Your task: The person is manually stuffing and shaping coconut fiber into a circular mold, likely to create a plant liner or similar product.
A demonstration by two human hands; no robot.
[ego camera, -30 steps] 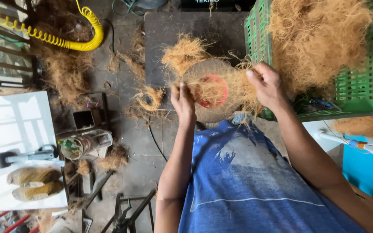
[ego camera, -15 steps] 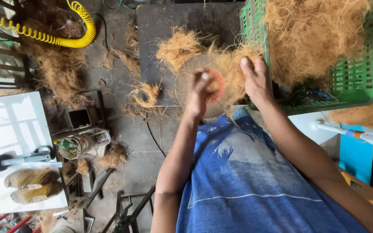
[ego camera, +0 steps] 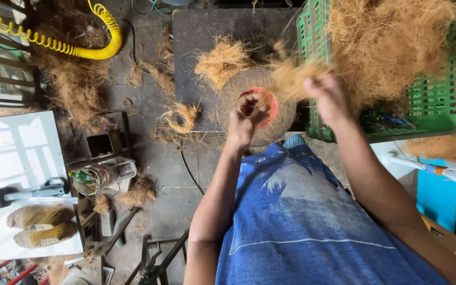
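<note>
left hand (ego camera: pixel 248 117) pinched on red-rimmed fibre disc (ego camera: pixel 259 105); right hand (ego camera: pixel 327 97) clamped on coir tuft (ego camera: pixel 294 76) | green crate (ego camera: pixel 428 105) beside

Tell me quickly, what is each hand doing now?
Left hand: fingers curled, pressing into the round fibre form.
Right hand: closed on a fibre tuft.

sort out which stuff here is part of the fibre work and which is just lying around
In use: left hand on the round fibre-covered form; right hand gripping a fibre tuft; green crate of fibre.

Lying about: yellow coiled hose, white table, handheld tool, gloves.
</note>
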